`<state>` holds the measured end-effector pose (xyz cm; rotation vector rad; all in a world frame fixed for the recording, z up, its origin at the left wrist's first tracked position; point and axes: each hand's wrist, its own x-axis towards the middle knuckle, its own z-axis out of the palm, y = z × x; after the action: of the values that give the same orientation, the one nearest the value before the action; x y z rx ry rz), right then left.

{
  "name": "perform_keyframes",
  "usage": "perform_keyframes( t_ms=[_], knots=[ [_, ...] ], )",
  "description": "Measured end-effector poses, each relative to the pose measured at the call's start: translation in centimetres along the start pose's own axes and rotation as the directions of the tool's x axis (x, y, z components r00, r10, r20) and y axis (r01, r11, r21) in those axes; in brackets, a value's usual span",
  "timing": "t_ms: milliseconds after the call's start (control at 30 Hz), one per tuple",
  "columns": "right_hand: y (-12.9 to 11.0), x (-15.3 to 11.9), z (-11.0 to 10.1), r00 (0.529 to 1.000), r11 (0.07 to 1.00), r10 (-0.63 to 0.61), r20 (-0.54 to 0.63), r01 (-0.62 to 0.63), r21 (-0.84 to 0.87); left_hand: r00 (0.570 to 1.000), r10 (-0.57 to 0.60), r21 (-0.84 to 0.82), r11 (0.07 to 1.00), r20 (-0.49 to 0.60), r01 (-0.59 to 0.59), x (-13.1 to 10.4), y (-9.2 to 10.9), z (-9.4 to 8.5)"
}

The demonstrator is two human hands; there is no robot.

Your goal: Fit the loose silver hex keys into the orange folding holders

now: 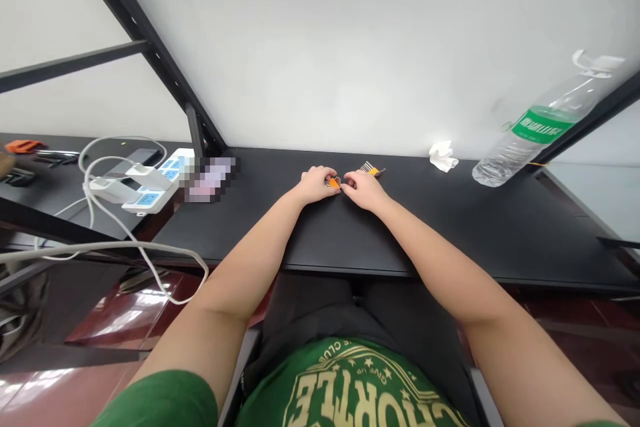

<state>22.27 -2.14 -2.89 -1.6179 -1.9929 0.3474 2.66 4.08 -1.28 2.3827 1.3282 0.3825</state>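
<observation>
Where the hands meet on the black table [450, 227], left hand [316, 184] and right hand [364, 189] pinch an orange clip [334, 183]; the bottle [537, 130] has a green label, unreadable.

We note a plain white wall [350, 47] behind a black desk [500, 227]. Black metal frame bars [145, 33] run diagonally at left. The floor [130, 313] is glossy reddish-brown, reflecting light. A second dark surface [55, 190] adjoins at left.
</observation>
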Motion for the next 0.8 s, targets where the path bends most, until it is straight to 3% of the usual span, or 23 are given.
perform_keyframes(
  t_ms=[200, 500, 667, 800],
  knots=[
    [-0.7, 0.3, 0.5, 1.000, 0.988, 0.004, 0.030, 0.000, -0.153, 0.995, 0.064, -0.106, 0.993, 0.072, -0.056, -0.1, 0.7, 0.0],
    [-1.0, -0.4, -0.4, 0.994, 0.966, 0.101, 0.041, -0.088, -0.244, 0.994, 0.065, 0.004, 0.998, 0.090, -0.065, -0.3, 1.7, -0.3],
    [0.4, -0.9, -1.8, 0.980, 0.947, 0.199, 0.018, -0.188, -0.262, 0.992, 0.057, -0.015, 0.998, 0.109, -0.056, -0.3, 1.4, -0.2],
    [2.7, -1.3, -3.9, 0.977, 0.938, 0.212, 0.028, -0.196, -0.287, 0.993, 0.057, -0.050, 0.997, 0.107, -0.052, -0.5, 0.8, -0.4]
  ],
)
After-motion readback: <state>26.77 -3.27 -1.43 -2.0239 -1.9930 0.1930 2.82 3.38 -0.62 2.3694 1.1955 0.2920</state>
